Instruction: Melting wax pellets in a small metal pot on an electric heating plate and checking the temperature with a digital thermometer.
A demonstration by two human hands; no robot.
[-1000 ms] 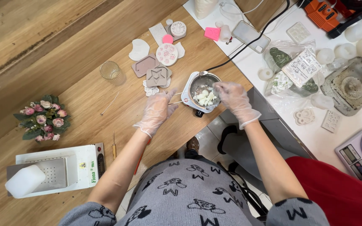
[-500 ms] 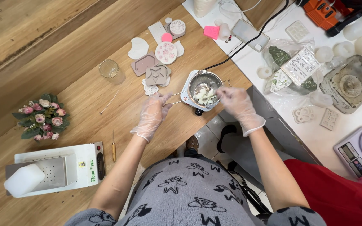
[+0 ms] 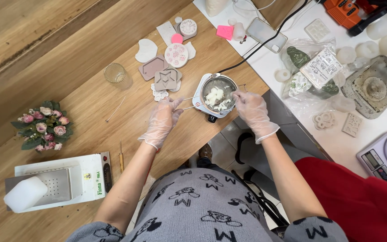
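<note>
Now left hand (image 3: 163, 120) grips pot (image 3: 219, 92) handle, pointing left toward it.

Your wooden worktop (image 3: 90, 103) carries a small hot plate (image 3: 202, 104), flat moulds (image 3: 164, 67), a glass cup (image 3: 115, 73) and a flower bunch (image 3: 43, 125).

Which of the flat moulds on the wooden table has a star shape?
The taupe square mould nearest the metal pot; its neighbours are tag-shaped, round or floral.

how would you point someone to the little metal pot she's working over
Start on the wooden table, at its right edge where the white counter begins. There a small metal pot sits on a white hot plate, between both gloved hands. Alone among its neighbours, it holds white wax chunks.
</note>
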